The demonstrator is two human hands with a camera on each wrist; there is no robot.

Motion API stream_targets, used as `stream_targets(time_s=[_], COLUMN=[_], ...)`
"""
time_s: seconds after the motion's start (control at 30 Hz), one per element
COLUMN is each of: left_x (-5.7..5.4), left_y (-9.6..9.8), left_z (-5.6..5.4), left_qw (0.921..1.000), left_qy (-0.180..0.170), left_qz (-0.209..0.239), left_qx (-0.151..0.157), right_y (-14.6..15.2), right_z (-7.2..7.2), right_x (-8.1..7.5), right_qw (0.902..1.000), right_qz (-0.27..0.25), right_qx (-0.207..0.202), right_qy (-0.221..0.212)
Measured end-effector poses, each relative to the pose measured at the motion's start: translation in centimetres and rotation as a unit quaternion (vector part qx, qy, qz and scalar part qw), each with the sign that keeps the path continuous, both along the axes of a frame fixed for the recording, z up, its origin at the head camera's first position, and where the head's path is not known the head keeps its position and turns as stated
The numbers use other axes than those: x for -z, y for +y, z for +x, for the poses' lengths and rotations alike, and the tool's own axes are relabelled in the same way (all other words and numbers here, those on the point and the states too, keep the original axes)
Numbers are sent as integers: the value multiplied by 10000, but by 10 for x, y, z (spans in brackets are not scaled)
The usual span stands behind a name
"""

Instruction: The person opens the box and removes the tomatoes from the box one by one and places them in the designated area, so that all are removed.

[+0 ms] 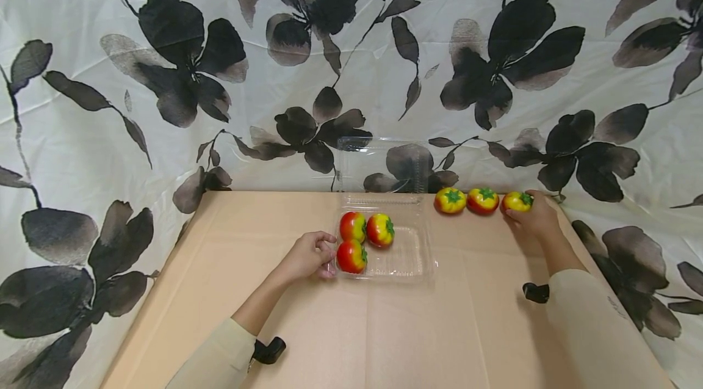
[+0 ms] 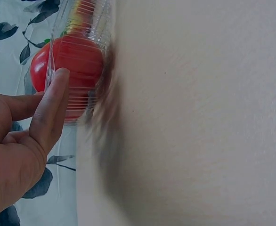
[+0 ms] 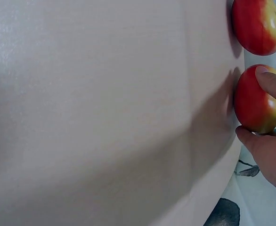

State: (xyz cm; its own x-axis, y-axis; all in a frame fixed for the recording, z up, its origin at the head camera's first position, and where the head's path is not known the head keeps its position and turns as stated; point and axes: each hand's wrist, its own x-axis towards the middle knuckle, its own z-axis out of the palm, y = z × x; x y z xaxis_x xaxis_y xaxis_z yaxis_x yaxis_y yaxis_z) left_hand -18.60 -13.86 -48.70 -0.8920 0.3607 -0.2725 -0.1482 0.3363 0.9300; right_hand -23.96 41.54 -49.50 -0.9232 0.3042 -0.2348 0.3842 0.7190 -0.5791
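A clear plastic clamshell container (image 1: 404, 251) lies on the table with its lid (image 1: 384, 163) raised behind it. Inside, toward its left, sit three red-and-yellow tomato-like fruits with green tops, one of them the front fruit (image 1: 351, 256). My left hand (image 1: 307, 256) pinches the container's left rim, thumb and fingers on either side of the wall. At the far right of the table, my right hand (image 1: 540, 219) grips a similar fruit (image 3: 253, 101) between thumb and fingers. Two more, a middle fruit (image 1: 483, 201) and a left fruit (image 1: 450, 200), stand in line beside it.
The tan table (image 1: 247, 212) ends at the back against a white cloth (image 1: 395, 71) printed with dark flowers. The row of fruits stands close to that back edge, right of the container.
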Motion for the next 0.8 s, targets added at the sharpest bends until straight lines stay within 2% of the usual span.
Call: stream_targets(time_s=[0.23,0.43,0.8], left_x=[1,0,1], left_y=[0,-1,0], left_z=[0,1,1], left_qw=[10000,10000,10000], left_qy=[46,66,24], left_qz=[-14,7,-29], left_qx=[13,49,-7], right_y=[1,2,3], right_z=[1,-1,1], right_x=[1,3,4], right_qw=[9998,9994,10000], right_qz=[-139,-349,-89], right_qx=[-98,-50,24], right_qy=[99,5,34])
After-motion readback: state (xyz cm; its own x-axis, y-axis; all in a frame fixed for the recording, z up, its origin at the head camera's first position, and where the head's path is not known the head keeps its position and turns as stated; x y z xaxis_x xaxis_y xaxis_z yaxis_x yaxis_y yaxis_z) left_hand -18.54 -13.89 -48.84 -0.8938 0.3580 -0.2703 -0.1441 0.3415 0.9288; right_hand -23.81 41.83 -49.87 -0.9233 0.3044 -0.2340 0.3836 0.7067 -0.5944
